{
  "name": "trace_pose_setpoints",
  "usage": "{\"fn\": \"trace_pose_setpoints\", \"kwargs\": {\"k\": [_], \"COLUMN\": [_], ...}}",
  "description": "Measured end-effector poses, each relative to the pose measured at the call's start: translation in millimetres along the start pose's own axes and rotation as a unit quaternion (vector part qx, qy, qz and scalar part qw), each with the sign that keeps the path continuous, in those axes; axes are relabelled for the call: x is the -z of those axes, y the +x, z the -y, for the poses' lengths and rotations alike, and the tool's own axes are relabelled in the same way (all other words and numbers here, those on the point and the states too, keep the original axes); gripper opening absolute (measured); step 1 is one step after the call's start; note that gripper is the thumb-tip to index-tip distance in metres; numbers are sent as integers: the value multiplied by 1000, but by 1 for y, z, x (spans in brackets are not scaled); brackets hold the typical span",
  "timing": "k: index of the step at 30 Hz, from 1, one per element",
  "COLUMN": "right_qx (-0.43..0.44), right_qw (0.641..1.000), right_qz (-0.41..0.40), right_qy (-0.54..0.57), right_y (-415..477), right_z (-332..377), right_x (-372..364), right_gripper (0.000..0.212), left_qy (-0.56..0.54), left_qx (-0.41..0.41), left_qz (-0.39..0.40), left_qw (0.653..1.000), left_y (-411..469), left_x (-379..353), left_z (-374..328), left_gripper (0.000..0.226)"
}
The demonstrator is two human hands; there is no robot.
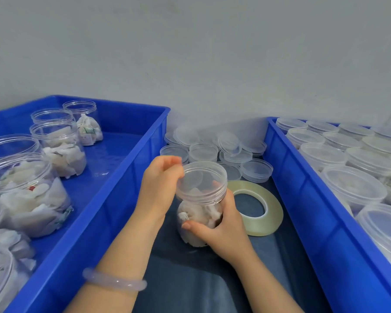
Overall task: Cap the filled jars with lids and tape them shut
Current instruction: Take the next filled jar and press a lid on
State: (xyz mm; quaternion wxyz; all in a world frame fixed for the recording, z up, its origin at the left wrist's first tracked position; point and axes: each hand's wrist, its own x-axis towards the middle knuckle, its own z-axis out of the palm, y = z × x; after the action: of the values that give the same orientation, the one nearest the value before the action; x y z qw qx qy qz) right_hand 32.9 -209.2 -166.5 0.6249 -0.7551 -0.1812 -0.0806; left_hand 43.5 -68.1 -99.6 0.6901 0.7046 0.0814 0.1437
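A clear plastic jar filled with white pieces stands tilted on the dark table between two blue crates. A clear lid sits on its mouth. My left hand grips the lid's left rim from above. My right hand wraps around the jar's body from the right. A roll of clear tape lies flat just right of the jar. Several loose clear lids are piled behind it near the wall.
The left blue crate holds several open filled jars. The right blue crate holds several capped jars. A grey wall rises close behind. A pale bangle rings my left wrist.
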Motion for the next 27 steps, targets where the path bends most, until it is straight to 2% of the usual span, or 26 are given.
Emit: {"fn": "trace_pose_setpoints", "kwargs": {"k": [2, 4, 9, 10, 12, 14, 17, 19, 20, 23, 27], "right_qx": [6, 13, 19, 22, 35, 53, 32, 24, 31, 44, 54], "right_qw": [1000, 1000, 998, 998, 993, 987, 996, 995, 993, 989, 986], "right_qz": [-1, 2, 36, 17, -70, -127, -78, -82, -95, -128, -150], "right_qy": [5, 8, 48, 62, 93, 88, 34, 49, 56, 68, 55], "right_y": [0, 0, -1, 0, 7, 23, 39, 42, 41, 40, 38], "right_z": [0, -1, 2, 6, 21, 41, 56, 55, 53, 48, 44], "right_x": [0, 1, 3, 3, 7, 10, 0, -8, -10, -11, -13], "right_gripper": [79, 80, 85, 87, 85, 64, 33, 11, 8, 18, 26], "left_qy": [-22, -31, 30, 47, 66, 64, 16, -34, -57, -110, -88], "left_qx": [-45, -91, -182, -188, -203, -221, -225, -230, -234, -236, -241], "left_qz": [45, 69, 16, 21, 35, 41, 34, 20, 13, 26, 63], "left_qw": [998, 993, 983, 981, 976, 972, 974, 972, 971, 965, 965], "left_y": [-6, -13, -12, -10, -8, -7, -8, -10, -10, -6, -6], "left_x": [-6, -12, -17, -16, -14, -13, -17, -22, -24, -23, -20], "left_z": [3, 7, 12, 11, 12, 16, 20, 23, 24, 28, 37], "left_gripper": [30, 27, 31, 32, 32, 32, 27, 28, 33, 45, 73]}}
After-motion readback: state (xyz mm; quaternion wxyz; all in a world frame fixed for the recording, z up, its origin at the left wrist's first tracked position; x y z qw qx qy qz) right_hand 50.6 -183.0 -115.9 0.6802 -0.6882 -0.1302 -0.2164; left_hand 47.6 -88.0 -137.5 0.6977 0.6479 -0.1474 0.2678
